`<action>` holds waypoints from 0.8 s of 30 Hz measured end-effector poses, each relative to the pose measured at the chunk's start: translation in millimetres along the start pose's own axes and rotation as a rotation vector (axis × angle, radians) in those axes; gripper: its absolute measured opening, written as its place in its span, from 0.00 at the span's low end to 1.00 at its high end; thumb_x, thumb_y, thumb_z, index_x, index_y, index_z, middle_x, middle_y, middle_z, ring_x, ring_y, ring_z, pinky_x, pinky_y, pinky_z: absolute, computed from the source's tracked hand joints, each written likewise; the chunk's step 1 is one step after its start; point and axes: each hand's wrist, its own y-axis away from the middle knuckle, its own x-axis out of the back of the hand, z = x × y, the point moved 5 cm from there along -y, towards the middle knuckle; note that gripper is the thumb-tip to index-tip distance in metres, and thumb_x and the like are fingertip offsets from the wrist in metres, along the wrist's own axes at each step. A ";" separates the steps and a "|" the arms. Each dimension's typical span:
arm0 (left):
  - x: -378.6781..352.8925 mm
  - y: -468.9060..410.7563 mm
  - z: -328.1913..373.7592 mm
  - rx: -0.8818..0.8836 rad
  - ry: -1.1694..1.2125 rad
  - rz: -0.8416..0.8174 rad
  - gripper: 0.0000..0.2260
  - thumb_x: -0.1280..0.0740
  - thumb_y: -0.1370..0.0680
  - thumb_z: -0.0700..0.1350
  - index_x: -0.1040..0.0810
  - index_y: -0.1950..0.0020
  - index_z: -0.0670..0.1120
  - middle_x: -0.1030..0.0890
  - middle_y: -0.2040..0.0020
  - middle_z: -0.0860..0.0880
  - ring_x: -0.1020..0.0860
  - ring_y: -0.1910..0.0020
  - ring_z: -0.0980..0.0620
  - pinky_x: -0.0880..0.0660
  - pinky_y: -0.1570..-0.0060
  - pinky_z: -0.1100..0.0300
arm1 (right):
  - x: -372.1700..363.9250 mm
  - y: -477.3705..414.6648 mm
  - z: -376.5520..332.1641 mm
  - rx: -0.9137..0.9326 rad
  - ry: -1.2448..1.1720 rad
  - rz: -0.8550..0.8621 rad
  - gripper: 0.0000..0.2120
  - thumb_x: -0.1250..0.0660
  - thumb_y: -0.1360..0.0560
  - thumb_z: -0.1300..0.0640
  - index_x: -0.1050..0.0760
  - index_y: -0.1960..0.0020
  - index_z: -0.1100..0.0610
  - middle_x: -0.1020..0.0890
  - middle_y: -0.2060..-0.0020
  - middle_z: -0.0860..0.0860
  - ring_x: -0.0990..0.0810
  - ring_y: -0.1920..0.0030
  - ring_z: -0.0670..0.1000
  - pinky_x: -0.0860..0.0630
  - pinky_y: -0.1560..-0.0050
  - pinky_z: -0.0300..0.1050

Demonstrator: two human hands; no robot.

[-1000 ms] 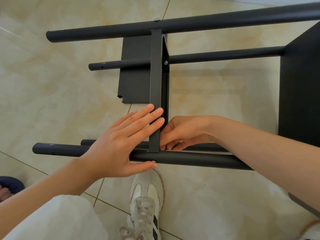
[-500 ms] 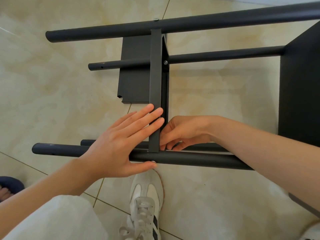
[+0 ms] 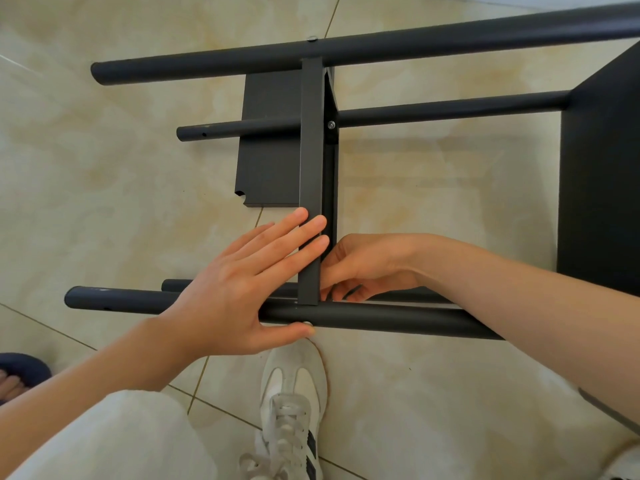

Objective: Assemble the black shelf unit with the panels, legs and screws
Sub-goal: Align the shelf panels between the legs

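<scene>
The black shelf unit lies on its side on the tiled floor. A middle panel (image 3: 311, 133) stands on edge between the far leg (image 3: 381, 46) and the near leg (image 3: 398, 315). My left hand (image 3: 228, 292) lies flat, its straight fingers pressing the panel's edge and its thumb tip touching a screw head (image 3: 306, 323) on the near leg. My right hand (image 3: 367, 265) reaches in from the right with curled fingers at the panel's inner corner; its fingertips are hidden behind the panel. A silver bolt (image 3: 331, 125) sits where a lower leg (image 3: 450, 110) meets the panel.
A second black panel (image 3: 602, 174) closes the unit at the right. Another screw head (image 3: 312, 38) shows on the far leg. My white shoe (image 3: 294, 393) stands just below the near leg, and someone's foot in a dark slipper (image 3: 17, 372) is at the left edge.
</scene>
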 end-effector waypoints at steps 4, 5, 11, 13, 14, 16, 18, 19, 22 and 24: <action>-0.2 0.2 -0.3 0.001 -0.006 -0.003 0.39 0.31 0.24 0.62 0.38 0.21 0.43 0.41 0.19 0.47 0.46 0.19 0.46 0.40 0.24 0.47 | 2.9 3.7 0.4 -0.018 0.010 -0.015 0.06 0.30 0.24 0.57 0.16 0.57 0.57 0.17 0.60 0.52 0.26 0.62 0.47 0.32 0.59 0.40; -0.1 0.2 -0.3 0.001 -0.005 -0.002 0.39 0.31 0.24 0.62 0.38 0.21 0.43 0.41 0.19 0.47 0.45 0.19 0.46 0.39 0.24 0.47 | 4.3 4.9 0.7 -0.029 0.019 -0.010 0.06 0.30 0.24 0.57 0.16 0.57 0.57 0.17 0.61 0.51 0.26 0.63 0.47 0.32 0.60 0.39; 0.3 -0.3 0.0 0.003 -0.001 -0.001 0.39 0.31 0.24 0.62 0.38 0.21 0.43 0.41 0.19 0.47 0.46 0.19 0.46 0.41 0.23 0.48 | -0.5 -0.5 0.9 -0.009 0.025 0.015 0.07 0.30 0.24 0.58 0.16 0.59 0.56 0.18 0.60 0.52 0.27 0.61 0.48 0.33 0.60 0.40; 0.3 -0.2 -0.2 0.002 -0.004 -0.001 0.39 0.31 0.24 0.62 0.38 0.21 0.43 0.40 0.19 0.47 0.45 0.19 0.46 0.41 0.23 0.49 | 0.1 0.5 -0.2 -0.001 0.027 0.014 0.07 0.29 0.24 0.58 0.16 0.60 0.56 0.18 0.60 0.52 0.26 0.62 0.48 0.33 0.59 0.40; 0.1 -0.1 -0.2 0.002 -0.006 -0.002 0.39 0.31 0.25 0.62 0.38 0.21 0.43 0.41 0.19 0.47 0.45 0.19 0.46 0.41 0.23 0.48 | 1.1 2.4 -0.7 -0.002 0.034 0.009 0.07 0.29 0.24 0.58 0.16 0.60 0.56 0.18 0.61 0.52 0.26 0.62 0.47 0.33 0.59 0.40; -0.5 0.3 -0.3 0.003 -0.009 -0.006 0.39 0.31 0.25 0.62 0.38 0.21 0.44 0.41 0.19 0.47 0.46 0.19 0.46 0.41 0.23 0.48 | 3.1 5.6 -1.3 -0.006 0.052 0.003 0.07 0.29 0.24 0.58 0.16 0.60 0.55 0.18 0.63 0.50 0.26 0.64 0.46 0.32 0.60 0.39; -0.6 0.0 -0.2 0.002 -0.007 -0.005 0.39 0.31 0.24 0.62 0.38 0.21 0.44 0.41 0.19 0.47 0.46 0.19 0.46 0.41 0.23 0.48 | 3.1 5.3 -1.2 -0.006 0.059 0.012 0.09 0.30 0.24 0.58 0.16 0.62 0.55 0.18 0.65 0.50 0.26 0.64 0.46 0.32 0.60 0.39; -0.4 -0.2 -0.1 0.002 -0.005 -0.004 0.39 0.31 0.24 0.62 0.38 0.21 0.44 0.41 0.19 0.47 0.46 0.19 0.46 0.41 0.23 0.48 | 1.9 4.1 -1.2 -0.006 0.059 0.021 0.09 0.30 0.24 0.58 0.16 0.62 0.55 0.18 0.64 0.50 0.26 0.63 0.47 0.31 0.60 0.39; -0.1 -0.3 -0.2 0.006 -0.002 0.000 0.39 0.31 0.25 0.62 0.38 0.21 0.43 0.41 0.19 0.47 0.45 0.19 0.46 0.41 0.23 0.48 | -1.1 0.8 -1.7 0.002 0.060 0.040 0.06 0.30 0.23 0.57 0.16 0.57 0.57 0.17 0.60 0.52 0.26 0.58 0.49 0.30 0.58 0.40; -0.1 -0.4 0.0 0.005 -0.007 -0.003 0.39 0.31 0.25 0.62 0.38 0.21 0.43 0.41 0.19 0.47 0.46 0.19 0.46 0.41 0.23 0.48 | -0.4 2.1 -2.3 0.008 0.050 0.032 0.06 0.30 0.24 0.57 0.16 0.57 0.57 0.17 0.61 0.51 0.26 0.60 0.48 0.30 0.59 0.39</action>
